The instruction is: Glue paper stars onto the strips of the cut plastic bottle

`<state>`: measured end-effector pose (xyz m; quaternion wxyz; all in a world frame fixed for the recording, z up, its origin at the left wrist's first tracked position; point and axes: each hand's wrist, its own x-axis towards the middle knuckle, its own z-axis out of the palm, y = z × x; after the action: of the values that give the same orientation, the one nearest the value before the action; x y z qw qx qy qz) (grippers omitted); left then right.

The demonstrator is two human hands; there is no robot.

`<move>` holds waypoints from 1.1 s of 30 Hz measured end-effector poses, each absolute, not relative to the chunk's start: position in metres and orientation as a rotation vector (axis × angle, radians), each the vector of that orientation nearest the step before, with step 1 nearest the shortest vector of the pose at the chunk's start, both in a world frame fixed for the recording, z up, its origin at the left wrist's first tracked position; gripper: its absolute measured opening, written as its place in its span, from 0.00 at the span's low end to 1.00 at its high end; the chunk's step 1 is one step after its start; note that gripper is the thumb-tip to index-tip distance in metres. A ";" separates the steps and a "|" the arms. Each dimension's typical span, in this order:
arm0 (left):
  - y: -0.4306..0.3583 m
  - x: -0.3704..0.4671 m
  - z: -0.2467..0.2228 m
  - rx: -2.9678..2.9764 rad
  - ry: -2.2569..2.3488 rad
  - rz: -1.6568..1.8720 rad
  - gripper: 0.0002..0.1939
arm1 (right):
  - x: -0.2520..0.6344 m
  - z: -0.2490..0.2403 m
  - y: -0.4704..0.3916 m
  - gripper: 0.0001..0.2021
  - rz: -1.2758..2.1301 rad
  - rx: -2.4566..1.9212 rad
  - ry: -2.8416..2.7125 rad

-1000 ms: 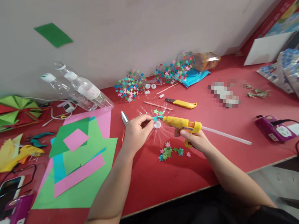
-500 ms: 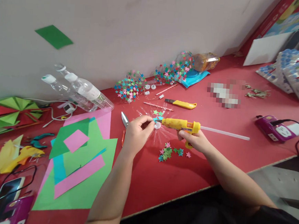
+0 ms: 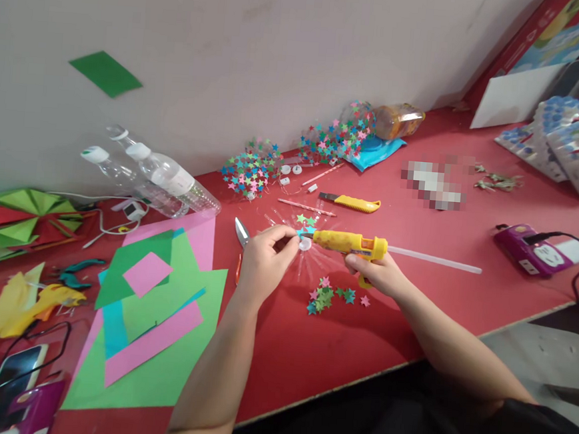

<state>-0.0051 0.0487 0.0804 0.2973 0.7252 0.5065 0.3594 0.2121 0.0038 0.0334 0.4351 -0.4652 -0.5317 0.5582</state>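
My right hand point(image 3: 373, 269) grips a yellow hot glue gun point(image 3: 345, 243), nozzle pointing left, with a long clear glue stick point(image 3: 434, 259) out of its back. Thumb and forefinger of my left hand point(image 3: 270, 255) are pinched at the nozzle tip, where a small blue paper star point(image 3: 300, 232) shows; its edges are partly hidden. Under both hands, clear plastic strips fan out from a round white cap point(image 3: 305, 244) on the red table. Green stars point(image 3: 301, 218) sit on the strips beyond the nozzle. A pile of loose stars point(image 3: 323, 300) lies nearer me.
Scissors point(image 3: 241, 232) lie by my left hand, and a yellow box cutter point(image 3: 355, 203) lies beyond the glue gun. Coloured paper sheets point(image 3: 159, 340) and plastic bottles point(image 3: 165, 177) are at left. Star-covered balls point(image 3: 251, 167) stand by the wall; a purple power socket point(image 3: 532, 249) sits at right.
Almost nothing differs. Both hands and the glue gun keep their places, with only a very slight shift of the view.
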 end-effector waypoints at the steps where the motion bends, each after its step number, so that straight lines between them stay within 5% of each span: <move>1: 0.049 -0.005 0.081 1.931 1.349 0.956 0.05 | 0.212 0.033 0.004 0.17 1.393 -1.160 -1.318; 33: 0.048 -0.005 0.081 1.964 1.347 0.960 0.06 | 0.210 0.035 0.003 0.15 1.341 -1.058 -1.354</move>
<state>-0.0046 0.0480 0.0812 0.2831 0.7336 0.5031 0.3586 0.2103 0.0033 0.0354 0.4624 -0.4304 -0.5508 0.5455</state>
